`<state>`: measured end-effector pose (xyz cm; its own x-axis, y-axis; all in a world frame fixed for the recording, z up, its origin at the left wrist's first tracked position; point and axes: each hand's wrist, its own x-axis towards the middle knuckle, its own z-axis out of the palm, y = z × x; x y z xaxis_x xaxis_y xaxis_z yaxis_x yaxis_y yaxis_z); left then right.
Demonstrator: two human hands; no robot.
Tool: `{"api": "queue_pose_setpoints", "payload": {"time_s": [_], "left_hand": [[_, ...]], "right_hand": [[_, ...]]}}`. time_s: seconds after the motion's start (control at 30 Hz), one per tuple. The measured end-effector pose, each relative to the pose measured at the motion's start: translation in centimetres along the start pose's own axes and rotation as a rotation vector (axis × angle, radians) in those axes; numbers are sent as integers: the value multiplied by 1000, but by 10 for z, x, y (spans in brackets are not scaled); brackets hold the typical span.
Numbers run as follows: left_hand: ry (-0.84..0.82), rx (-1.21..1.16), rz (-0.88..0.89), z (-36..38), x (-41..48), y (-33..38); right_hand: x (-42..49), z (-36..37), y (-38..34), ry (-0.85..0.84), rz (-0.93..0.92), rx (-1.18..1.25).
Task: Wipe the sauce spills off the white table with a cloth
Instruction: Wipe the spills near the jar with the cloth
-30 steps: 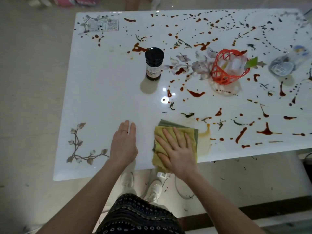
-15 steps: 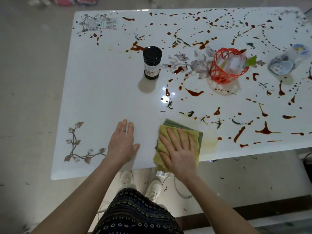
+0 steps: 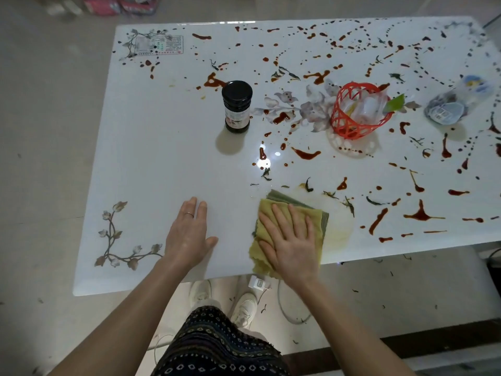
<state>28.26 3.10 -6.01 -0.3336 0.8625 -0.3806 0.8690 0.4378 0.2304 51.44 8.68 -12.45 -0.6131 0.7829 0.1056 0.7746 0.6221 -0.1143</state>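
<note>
A folded yellow-green cloth (image 3: 320, 221) lies near the front edge of the white table (image 3: 162, 164). My right hand (image 3: 290, 240) presses flat on the cloth with fingers spread. My left hand (image 3: 188, 234) rests flat on the bare table to the left of it, holding nothing. Red-brown sauce spills (image 3: 420, 213) and small dark leaf bits cover the right and far parts of the table. A pale yellowish smear (image 3: 339, 232) shows just right of the cloth.
A dark jar (image 3: 237, 107) with a black lid stands mid-table. A red plastic basket (image 3: 357, 111) sits to its right, a tipped clear container (image 3: 455, 104) farther right. My white shoes (image 3: 245, 308) and a white plug (image 3: 259, 283) are on the floor below the table edge.
My right hand slid the cloth a little to the right along the front edge, leaving a pale smear where sauce streaks were. My left hand stayed flat on the table.
</note>
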Motion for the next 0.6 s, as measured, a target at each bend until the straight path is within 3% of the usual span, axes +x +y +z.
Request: {"api": "queue_pose_setpoints", "payload": {"time_s": [0.1, 0.2, 0.27, 0.47, 0.6], "left_hand": [[-4, -3, -7, -1, -1, 0], [-2, -5, -17, 0, -1, 2], [1, -4, -20, 1, 0, 2], [7, 28, -3, 3, 1, 4], [5, 61, 8, 0, 1, 4]], "right_hand": [[9, -1, 39, 1, 4, -33], [13, -7, 66, 0, 347, -33], [11, -7, 57, 25, 440, -16], [13, -1, -10, -14, 71, 66], [46, 1, 0, -28, -2, 43]]}}
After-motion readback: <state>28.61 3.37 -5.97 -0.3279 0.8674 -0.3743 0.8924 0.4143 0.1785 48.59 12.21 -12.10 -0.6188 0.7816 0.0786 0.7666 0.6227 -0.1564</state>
